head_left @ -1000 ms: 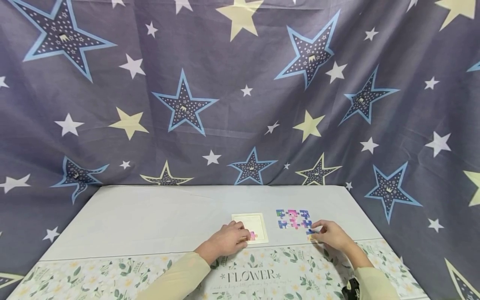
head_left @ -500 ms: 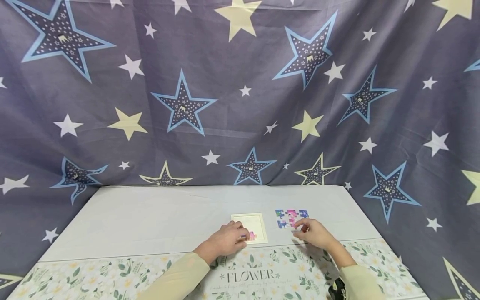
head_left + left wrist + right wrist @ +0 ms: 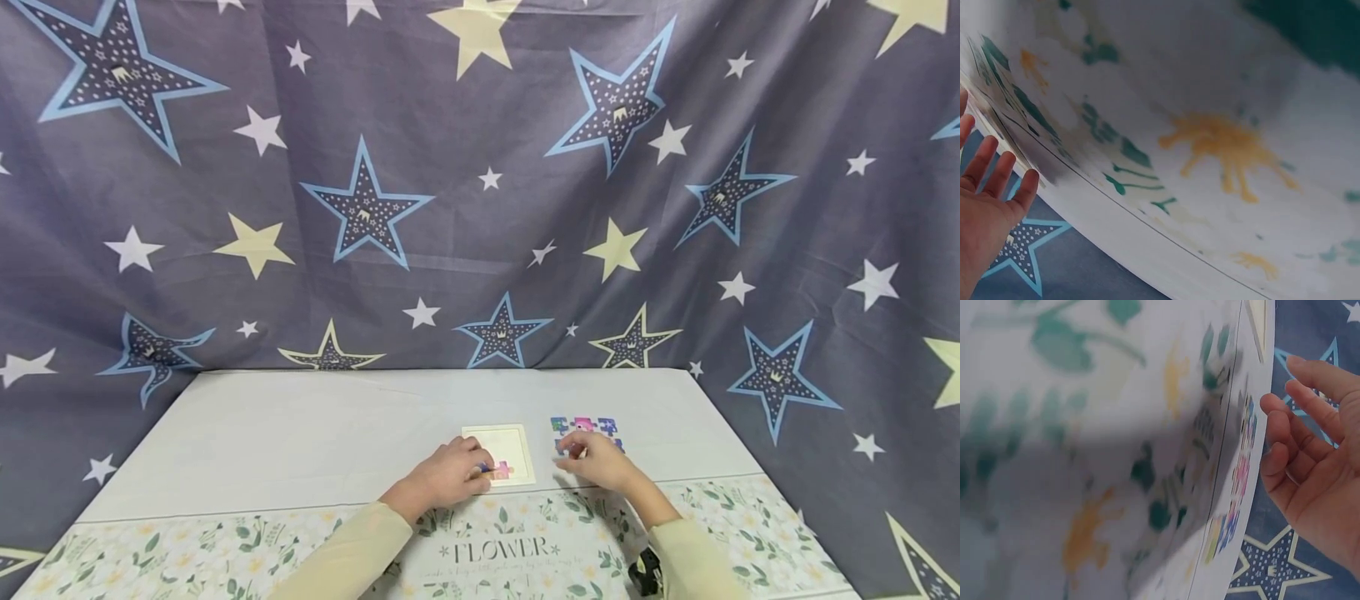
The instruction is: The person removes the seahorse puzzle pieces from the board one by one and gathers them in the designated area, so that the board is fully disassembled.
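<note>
My left hand rests with its fingertips over the lower left of a shallow pale puzzle tray. Beside those fingers lie a few jigsaw pieces, pink, blue and yellow, partly covered. In the left wrist view the left hand's fingers are spread and relaxed. My right hand hovers in front of several loose jigsaw pieces, hiding part of their lower row. Thumb and forefinger stand apart in the head view. From the right wrist, loosely bent fingers show no piece among them.
The white table has a floral cloth strip lettered FLOWER along its front. A dark curtain with stars hangs behind and at both sides. A black band is on the right wrist.
My right hand has moved left from the yellow-and-blue piece at the lower right to the loose pieces' left side. The left hand has shifted slightly, showing more of the pieces in the tray.
</note>
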`<action>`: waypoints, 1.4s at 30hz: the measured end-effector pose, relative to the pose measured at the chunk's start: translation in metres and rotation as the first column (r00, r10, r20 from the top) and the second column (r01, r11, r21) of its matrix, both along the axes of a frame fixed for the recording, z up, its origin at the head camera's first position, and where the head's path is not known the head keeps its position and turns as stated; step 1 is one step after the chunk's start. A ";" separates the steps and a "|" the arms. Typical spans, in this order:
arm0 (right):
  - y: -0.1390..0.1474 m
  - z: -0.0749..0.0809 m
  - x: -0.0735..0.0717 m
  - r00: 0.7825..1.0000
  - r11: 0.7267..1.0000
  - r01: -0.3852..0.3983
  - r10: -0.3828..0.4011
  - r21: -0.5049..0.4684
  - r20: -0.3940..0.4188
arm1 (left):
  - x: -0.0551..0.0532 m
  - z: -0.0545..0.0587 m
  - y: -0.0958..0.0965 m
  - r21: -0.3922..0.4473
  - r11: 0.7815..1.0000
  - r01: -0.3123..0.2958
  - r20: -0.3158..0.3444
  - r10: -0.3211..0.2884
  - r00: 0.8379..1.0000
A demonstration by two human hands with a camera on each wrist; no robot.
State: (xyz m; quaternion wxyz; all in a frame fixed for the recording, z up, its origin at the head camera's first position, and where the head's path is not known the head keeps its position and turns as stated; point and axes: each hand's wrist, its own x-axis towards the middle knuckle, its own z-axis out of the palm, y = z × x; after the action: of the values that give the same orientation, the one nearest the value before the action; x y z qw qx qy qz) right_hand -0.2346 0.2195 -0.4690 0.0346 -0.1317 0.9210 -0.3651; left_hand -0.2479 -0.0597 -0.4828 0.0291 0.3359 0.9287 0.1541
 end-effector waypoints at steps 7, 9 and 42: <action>-0.020 -0.002 -0.004 0.999 1.000 -0.028 0.028 0.005 -0.021 | -0.002 0.000 -0.006 -0.005 0.998 -0.057 -0.013 0.057 0.998; -0.026 -0.003 -0.005 0.999 0.999 -0.038 0.038 0.006 -0.018 | -0.002 0.000 -0.008 -0.009 0.997 -0.072 -0.017 0.071 0.997; -0.078 -0.014 -0.009 0.999 0.995 -0.050 0.049 0.081 0.021 | -0.004 -0.002 -0.008 -0.012 0.991 -0.131 -0.008 0.131 0.991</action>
State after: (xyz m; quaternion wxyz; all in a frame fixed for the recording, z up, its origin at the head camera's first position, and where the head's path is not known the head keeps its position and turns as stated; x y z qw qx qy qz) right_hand -0.2438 0.1411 -0.4835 0.0577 -0.1496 0.9312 -0.3273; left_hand -0.2523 -0.0680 -0.4846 0.0175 0.2744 0.9499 0.1488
